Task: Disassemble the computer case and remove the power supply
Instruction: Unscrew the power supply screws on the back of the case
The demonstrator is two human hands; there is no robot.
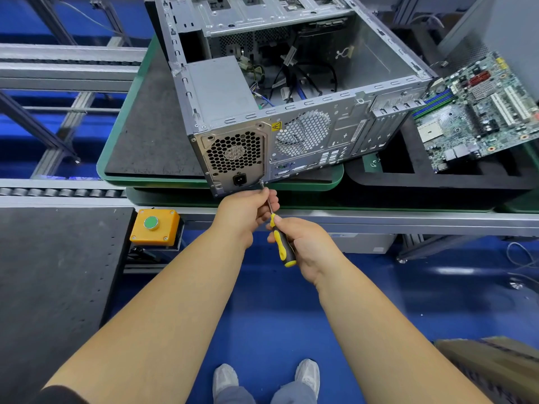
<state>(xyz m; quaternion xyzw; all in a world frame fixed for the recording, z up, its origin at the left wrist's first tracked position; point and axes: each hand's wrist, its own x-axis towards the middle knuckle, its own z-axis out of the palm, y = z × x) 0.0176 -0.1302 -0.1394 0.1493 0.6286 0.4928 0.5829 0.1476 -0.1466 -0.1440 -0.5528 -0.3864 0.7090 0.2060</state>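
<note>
While the case point(291, 91) is lying on its side on the green tray point(116, 158), open face up, the PSU point(224, 88) is sitting in the near-left corner, its fan grille and socket facing the person. Looks like a dense metal box, so prob heavy for its size, stiff, smooth-sided and a bit slippery; judging by that, best taken by the bare sheet-metal sides from above, not by the cables point(294, 77) trailing off its inner end. Those wires are looking soft and snaggy, likely needing to come free w/ the unit. Case edges are thin stamped steel, prob sharp, so fingers should be keeping off the rims.

Right hand point(306, 252) is wrapping around the yellow-black handle of the screwdriver point(281, 240), fingers curled tight, a full grip. Left hand point(248, 212) is up front, thumb and fingertips pinching the shaft just behind the tip, steadying it. Tip is meeting a screw point(262, 183) at the lower right corner of the PSU plate, right beside the socket. Can't tell how far out the screw is.

Motherboard point(478, 109) is lying off to the right, apart from the case, over a black foam tray point(408, 176). Orange button box point(154, 227) is sitting near left of the hands.
</note>
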